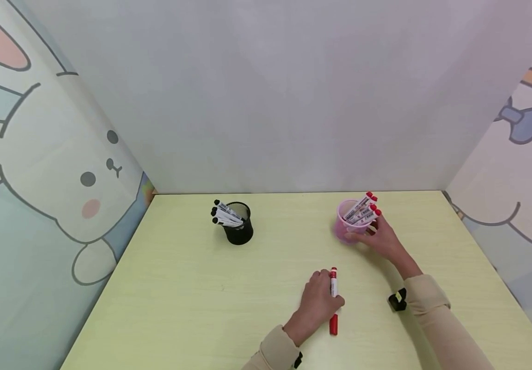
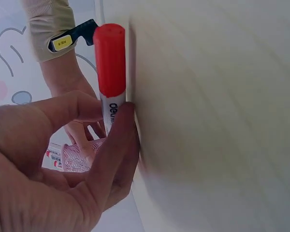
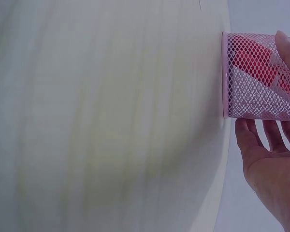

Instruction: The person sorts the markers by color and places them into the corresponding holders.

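Note:
A red-capped whiteboard marker (image 1: 333,326) with a white barrel is at the table's near middle, its length pointing toward the back. My left hand (image 1: 316,302) pinches it between thumb and fingers; the left wrist view shows the red end (image 2: 111,60) sticking out past the fingertips, close to the tabletop. Farther back on the right stands a pink mesh pen cup (image 1: 341,231) holding several red-capped markers (image 1: 360,211). My right hand (image 1: 383,240) grips this cup, with the thumb on one side and the fingers on the other, as the right wrist view shows.
A black pen cup (image 1: 240,236) stands at the back, left of the pink one, with several black-capped markers (image 1: 226,216) leaning in it. Behind the pale yellow table (image 1: 178,298) rises a plain light wall (image 1: 266,103). Cartoon-printed panels flank both sides.

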Tool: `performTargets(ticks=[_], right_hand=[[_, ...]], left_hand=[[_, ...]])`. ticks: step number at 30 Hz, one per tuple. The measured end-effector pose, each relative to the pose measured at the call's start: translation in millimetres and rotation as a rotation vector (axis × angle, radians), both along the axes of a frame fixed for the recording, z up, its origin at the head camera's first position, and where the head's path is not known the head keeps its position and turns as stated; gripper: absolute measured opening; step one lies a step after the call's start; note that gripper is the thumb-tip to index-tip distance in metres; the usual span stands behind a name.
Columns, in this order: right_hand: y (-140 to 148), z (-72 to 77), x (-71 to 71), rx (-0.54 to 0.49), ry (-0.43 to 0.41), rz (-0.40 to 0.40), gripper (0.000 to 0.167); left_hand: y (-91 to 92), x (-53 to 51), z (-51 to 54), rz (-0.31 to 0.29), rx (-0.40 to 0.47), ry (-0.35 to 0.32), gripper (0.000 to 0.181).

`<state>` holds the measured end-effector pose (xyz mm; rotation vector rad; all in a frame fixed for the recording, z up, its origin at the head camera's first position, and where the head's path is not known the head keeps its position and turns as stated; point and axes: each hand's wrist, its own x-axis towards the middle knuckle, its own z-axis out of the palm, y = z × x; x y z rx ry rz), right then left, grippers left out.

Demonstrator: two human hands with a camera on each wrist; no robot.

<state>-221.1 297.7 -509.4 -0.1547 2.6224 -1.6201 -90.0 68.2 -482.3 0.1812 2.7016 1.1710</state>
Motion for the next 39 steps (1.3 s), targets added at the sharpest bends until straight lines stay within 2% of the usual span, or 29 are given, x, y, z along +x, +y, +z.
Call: performTargets(ticks=[5, 11, 20, 27, 39], right_hand=[[0.5, 0.8, 0.4, -0.009, 0.002, 0.003, 0.1], [0.4, 0.4, 0.2, -0.002, 0.002, -0.002, 0.099], [0.2, 1.5, 0.7, 0.006, -0.009, 0.001, 0.101], [0.1, 2.3, 1.7, 0.015, -0.032, 0.009, 0.104], [0.6, 2.3, 2.3, 0.018, -0.032, 0.004, 0.105]], left_hand=[[-2.0, -1.5, 0.0, 0.005, 0.044, -0.007, 0.034], [-5.2, -2.8, -0.7, -0.001, 0.096, 0.028, 0.028], [-7.3, -6.8, -0.9, 0.048, 0.252, -0.014, 0.045], [-7.3, -11.1, 2.1, 0.084, 0.369, -0.024, 0.047], [-3.7, -15.8, 10.9, 0.13, 0.442, -0.006, 0.044]])
